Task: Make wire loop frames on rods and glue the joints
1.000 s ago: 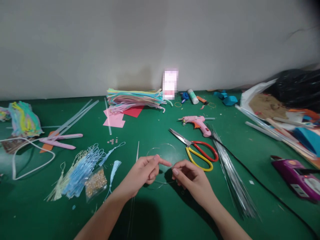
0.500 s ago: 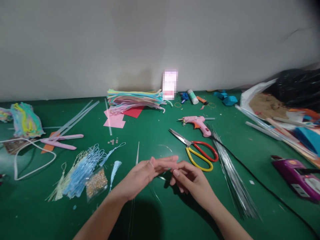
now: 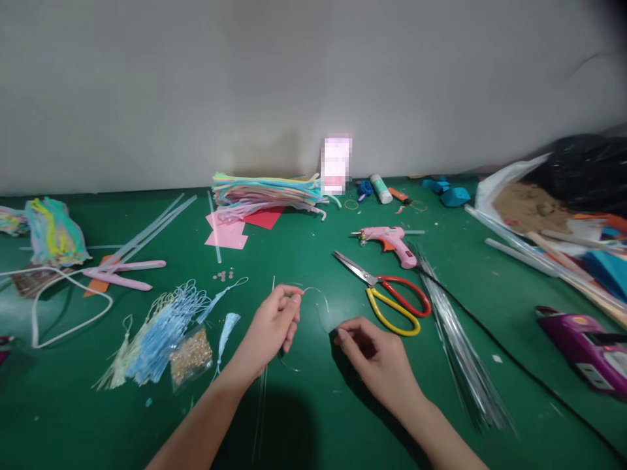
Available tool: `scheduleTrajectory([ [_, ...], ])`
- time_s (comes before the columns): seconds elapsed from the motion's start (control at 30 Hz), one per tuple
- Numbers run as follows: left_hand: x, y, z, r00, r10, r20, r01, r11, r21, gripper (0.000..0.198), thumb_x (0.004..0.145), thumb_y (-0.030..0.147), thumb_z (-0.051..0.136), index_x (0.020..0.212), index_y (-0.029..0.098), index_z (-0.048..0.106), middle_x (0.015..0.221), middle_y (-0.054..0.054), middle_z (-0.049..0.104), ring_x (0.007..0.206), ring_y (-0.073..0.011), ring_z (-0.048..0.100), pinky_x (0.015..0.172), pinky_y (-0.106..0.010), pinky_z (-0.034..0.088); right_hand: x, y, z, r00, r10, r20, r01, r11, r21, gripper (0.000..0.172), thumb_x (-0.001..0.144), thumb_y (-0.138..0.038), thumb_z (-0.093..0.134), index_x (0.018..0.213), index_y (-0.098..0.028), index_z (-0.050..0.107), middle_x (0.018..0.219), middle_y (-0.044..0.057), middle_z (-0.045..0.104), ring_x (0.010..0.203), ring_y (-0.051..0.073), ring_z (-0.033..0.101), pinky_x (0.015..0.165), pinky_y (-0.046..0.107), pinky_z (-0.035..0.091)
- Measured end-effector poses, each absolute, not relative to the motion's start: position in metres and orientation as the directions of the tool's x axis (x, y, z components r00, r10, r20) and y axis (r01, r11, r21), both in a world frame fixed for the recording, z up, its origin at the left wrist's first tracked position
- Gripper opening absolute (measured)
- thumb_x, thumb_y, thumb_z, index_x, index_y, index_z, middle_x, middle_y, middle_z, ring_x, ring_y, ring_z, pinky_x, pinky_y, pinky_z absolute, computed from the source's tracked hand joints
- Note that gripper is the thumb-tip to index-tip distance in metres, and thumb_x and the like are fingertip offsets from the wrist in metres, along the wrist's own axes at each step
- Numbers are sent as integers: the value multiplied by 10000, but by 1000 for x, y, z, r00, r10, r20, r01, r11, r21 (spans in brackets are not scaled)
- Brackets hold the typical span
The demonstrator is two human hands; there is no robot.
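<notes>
A thin clear strand (image 3: 321,301), like fine line or wire, bows upward between my two hands. My left hand (image 3: 275,326) pinches one end of it between thumb and forefinger, the other fingers curled. On the other side, my right hand (image 3: 375,352) has thumb and fingertips closed at the strand's lower end. A loose curve of similar line hangs below the left hand. Just beyond the right hand lie scissors (image 3: 399,294) with one red and one yellow handle, blades spread. Under the left wrist, long thin strands run along the green table (image 3: 313,411).
To the left lie blue tassels (image 3: 159,346), a bag of gold beads (image 3: 191,358) and a pink hair straightener (image 3: 125,274). Behind are pipe cleaners (image 3: 269,196) and pink paper (image 3: 228,236). Rightward are a glue gun (image 3: 392,243), its black cord, wire stems (image 3: 458,352) and a purple device (image 3: 582,349).
My hands, close together before, have moved apart. The left has curled its stretched fingers into a pinch, and the strand now shows between both hands.
</notes>
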State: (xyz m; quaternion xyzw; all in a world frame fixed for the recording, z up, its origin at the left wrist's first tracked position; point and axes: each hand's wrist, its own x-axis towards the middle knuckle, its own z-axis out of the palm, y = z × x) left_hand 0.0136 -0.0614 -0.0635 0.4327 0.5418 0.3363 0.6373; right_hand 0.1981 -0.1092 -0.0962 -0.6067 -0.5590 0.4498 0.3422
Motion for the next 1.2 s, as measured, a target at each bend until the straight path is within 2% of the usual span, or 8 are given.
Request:
scheduleTrajectory([
  [0.17, 20, -64, -66, 242, 866, -437, -22, 455, 890, 321, 894, 433, 528, 1069, 164, 545, 721, 46, 428, 484, -50, 305, 387, -173, 183, 192, -108, -93, 9, 989, -145, 373, -138, -918, 235, 873, -418, 538, 836, -205, 630, 679, 32, 639, 574, 163, 575, 530, 273, 448],
  [0.3, 20, -64, -71, 207, 879, -429, 32, 433, 901, 293, 923, 364, 489, 1093, 132, 543, 810, 3, 509, 532, -58, 388, 453, -199, 293, 200, -104, -87, 41, 990, -138, 462, -141, -876, 214, 864, -396, 558, 846, -212, 668, 715, 36, 676, 609, 178, 597, 576, 290, 472],
  [0.5, 20, -63, -77, 230, 890, -393, 108, 378, 920, 322, 942, 402, 446, 1086, 133, 550, 733, 22, 514, 506, -83, 481, 492, -237, 419, 219, -94, -84, 64, 997, -51, 534, -77, -842, 188, 841, -377, 596, 826, -227, 708, 851, 55, 719, 724, 206, 646, 636, 314, 499],
  [0.83, 19, -62, -85, 88, 946, -311, 88, 303, 949, 362, 939, 486, 416, 1010, 160, 557, 627, 62, 459, 423, -73, 428, 333, -177, 351, 214, -89, -98, -102, 954, -283, 333, -235, -913, 251, 819, -415, 606, 899, -186, 670, 678, 26, 669, 611, 173, 645, 548, 277, 519],
  [0.93, 18, -62, -86, 60, 966, -251, 247, 229, 942, 414, 972, 489, 310, 1033, 156, 548, 622, 58, 461, 414, -86, 459, 325, -192, 392, 216, -90, -100, -109, 962, -251, 352, -199, -915, 237, 824, -409, 606, 882, -187, 666, 683, 23, 657, 608, 164, 635, 531, 262, 504],
  [1.03, 17, -61, -86, 58, 982, -179, 434, 137, 891, 448, 989, 463, 250, 1065, 145, 556, 657, 26, 534, 448, -107, 526, 367, -221, 450, 218, -90, -99, -96, 991, -96, 488, -37, -872, 190, 835, -370, 602, 818, -194, 674, 691, 21, 645, 601, 146, 597, 536, 252, 462],
  [1.1, 16, -60, -85, 39, 991, -128, 519, 89, 850, 414, 982, 436, 304, 1078, 144, 581, 701, -8, 596, 518, -130, 573, 456, -253, 496, 218, -91, -99, -94, 996, 6, 574, 59, -817, 178, 842, -345, 595, 781, -196, 672, 674, 13, 624, 582, 135, 566, 536, 248, 436],
  [1.2, 14, -60, -84, 14, 1000, -14, 669, 1, 744, 346, 940, 353, 415, 1113, 132, 617, 841, -87, 663, 779, -219, 634, 706, -370, 528, 217, -93, -99, -64, 997, 49, 659, 79, -748, 193, 856, -336, 579, 745, -199, 656, 593, -15, 582, 522, 122, 531, 515, 240, 403],
])
